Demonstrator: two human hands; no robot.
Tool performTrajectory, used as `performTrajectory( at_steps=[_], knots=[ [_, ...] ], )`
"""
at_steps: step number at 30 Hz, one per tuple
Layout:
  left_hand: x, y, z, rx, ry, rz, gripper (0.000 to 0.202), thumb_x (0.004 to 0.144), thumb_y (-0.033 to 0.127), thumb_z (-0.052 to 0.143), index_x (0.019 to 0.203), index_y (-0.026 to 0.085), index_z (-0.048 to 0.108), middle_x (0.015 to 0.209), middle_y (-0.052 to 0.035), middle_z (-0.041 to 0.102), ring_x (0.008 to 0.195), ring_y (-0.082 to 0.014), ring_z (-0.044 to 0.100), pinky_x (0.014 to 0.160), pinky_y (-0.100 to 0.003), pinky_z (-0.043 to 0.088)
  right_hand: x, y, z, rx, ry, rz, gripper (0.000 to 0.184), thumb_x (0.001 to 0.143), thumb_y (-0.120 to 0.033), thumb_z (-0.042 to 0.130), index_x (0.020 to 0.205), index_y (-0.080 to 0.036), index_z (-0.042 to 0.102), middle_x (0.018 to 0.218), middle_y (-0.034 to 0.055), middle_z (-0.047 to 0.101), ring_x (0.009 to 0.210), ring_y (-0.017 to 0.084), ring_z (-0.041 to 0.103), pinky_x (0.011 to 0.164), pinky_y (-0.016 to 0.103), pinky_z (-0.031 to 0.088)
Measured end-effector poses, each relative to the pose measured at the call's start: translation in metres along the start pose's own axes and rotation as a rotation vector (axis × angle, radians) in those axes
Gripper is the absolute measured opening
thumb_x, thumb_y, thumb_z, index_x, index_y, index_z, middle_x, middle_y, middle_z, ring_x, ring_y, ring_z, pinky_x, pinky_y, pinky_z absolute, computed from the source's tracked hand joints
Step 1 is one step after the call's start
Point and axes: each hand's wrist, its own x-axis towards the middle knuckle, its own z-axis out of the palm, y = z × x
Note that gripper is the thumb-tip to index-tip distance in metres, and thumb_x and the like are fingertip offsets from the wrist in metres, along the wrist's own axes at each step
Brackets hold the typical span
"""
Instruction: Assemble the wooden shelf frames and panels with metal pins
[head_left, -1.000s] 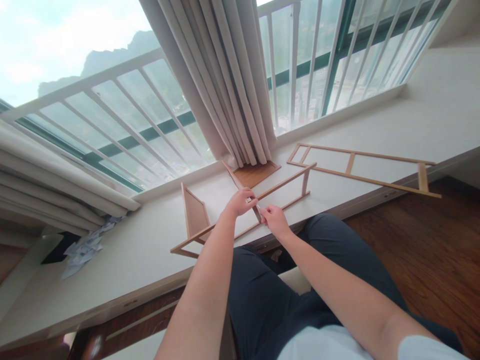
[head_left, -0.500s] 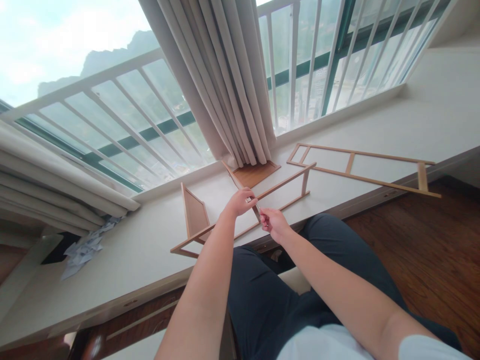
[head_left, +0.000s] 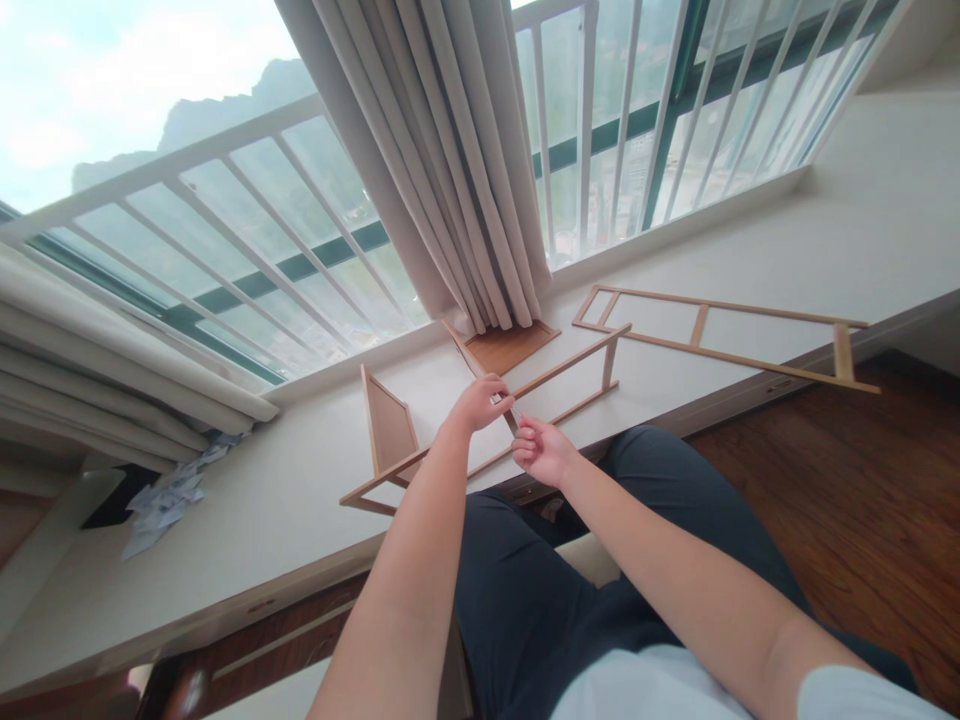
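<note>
A narrow wooden frame (head_left: 576, 363) stands on the white sill in front of me, with upright panels joined on its far side. My left hand (head_left: 484, 402) is closed at its upper rail, near the middle crosspiece. Close by on the right, my right hand (head_left: 546, 452) has its fingers curled around a thin metal tool (head_left: 516, 412). That slim shaft points up toward my left fingertips; its tip is hidden. One wooden panel (head_left: 391, 425) rises at the left of the frame, and a brown board (head_left: 511, 348) lies behind, partly under the curtain.
A second ladder-like wooden frame (head_left: 701, 328) lies to the right, one end past the edge of the white sill (head_left: 247, 520). A grey curtain (head_left: 450, 160) hangs behind. Crumpled papers (head_left: 165, 505) lie at the left. Window railings line the back.
My right hand has turned slightly and shifted a little left, its fingers more curled around the tool. My left hand and the frame stay in place.
</note>
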Motion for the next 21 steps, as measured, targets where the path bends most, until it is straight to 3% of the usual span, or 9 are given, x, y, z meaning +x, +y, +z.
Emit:
performTrajectory(
  at_steps=[13, 21],
  knots=[
    [0.0004, -0.0042, 0.0023, -0.007, 0.003, -0.004, 0.016, 0.089, 0.025, 0.064, 0.076, 0.018, 0.072, 0.088, -0.0040, 0.065, 0.082, -0.0170, 0.062, 0.084, -0.031, 0.051, -0.0037, 0.0031, 0.0055, 0.095, 0.035, 0.022, 0.028, 0.105, -0.022, 0.049, 0.077, -0.020, 0.049, 0.049, -0.0089, 0.039, 0.040, 0.007, 0.034, 0.038, 0.017, 0.025],
    [0.0004, -0.0059, 0.0029, -0.018, 0.002, 0.008, 0.017, 0.089, 0.025, 0.064, 0.076, 0.017, 0.071, 0.088, -0.0044, 0.064, 0.081, -0.0168, 0.061, 0.083, -0.031, 0.051, 0.0016, 0.0059, -0.0037, 0.035, -0.033, -0.009, 0.022, 0.097, -0.021, 0.062, 0.078, -0.021, 0.050, 0.050, -0.0095, 0.040, 0.041, 0.007, 0.034, 0.040, 0.017, 0.027]
  ],
)
